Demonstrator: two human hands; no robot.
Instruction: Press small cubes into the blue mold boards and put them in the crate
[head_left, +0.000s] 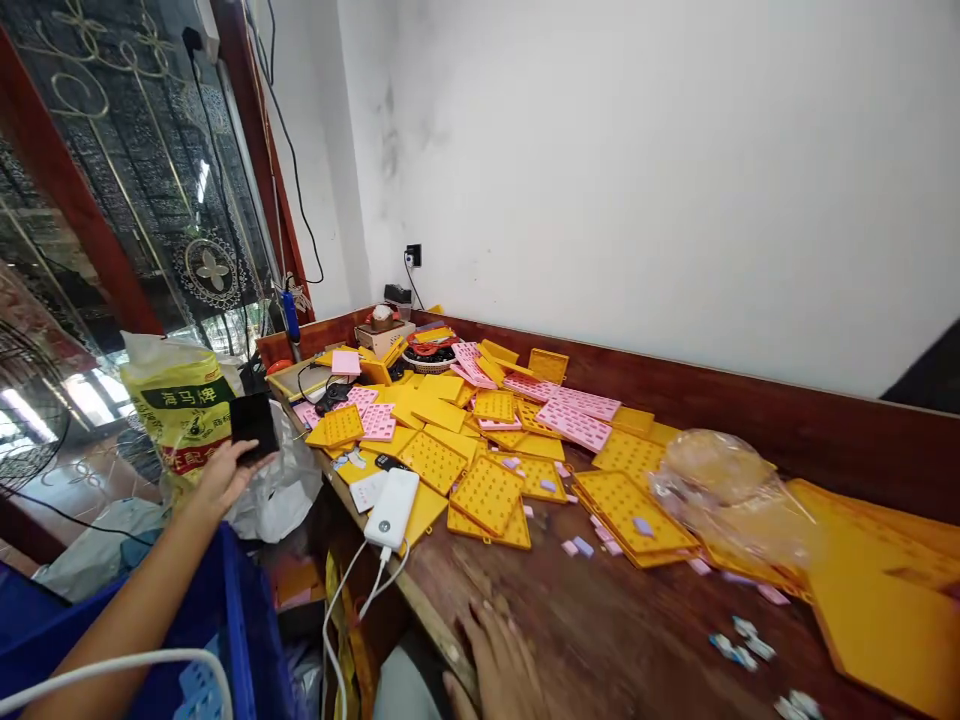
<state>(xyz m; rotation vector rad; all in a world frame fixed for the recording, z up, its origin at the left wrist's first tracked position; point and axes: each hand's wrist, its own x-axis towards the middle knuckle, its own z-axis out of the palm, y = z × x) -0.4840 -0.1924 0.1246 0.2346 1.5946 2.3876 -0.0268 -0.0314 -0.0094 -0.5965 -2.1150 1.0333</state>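
My left hand [222, 472] is stretched out to the left, past the table's edge, with its fingers closed round a black phone [253, 424]. My right hand [501, 662] lies flat on the wooden table [600, 620] near its front edge, fingers spread and holding nothing. Several yellow perforated trays [486, 493] and pink trays [574, 424] lie piled across the middle of the table. A white power bank [391, 507] with white cables [337, 600] sits at the table's edge between my hands.
A yellow-green sack [182, 402] and a white plastic bag [279, 492] stand left of the table. A blue crate [225, 640] is under my left arm. A clear plastic bag [720, 490] rests on trays at the right. Small pink and white parts [742, 640] are scattered about.
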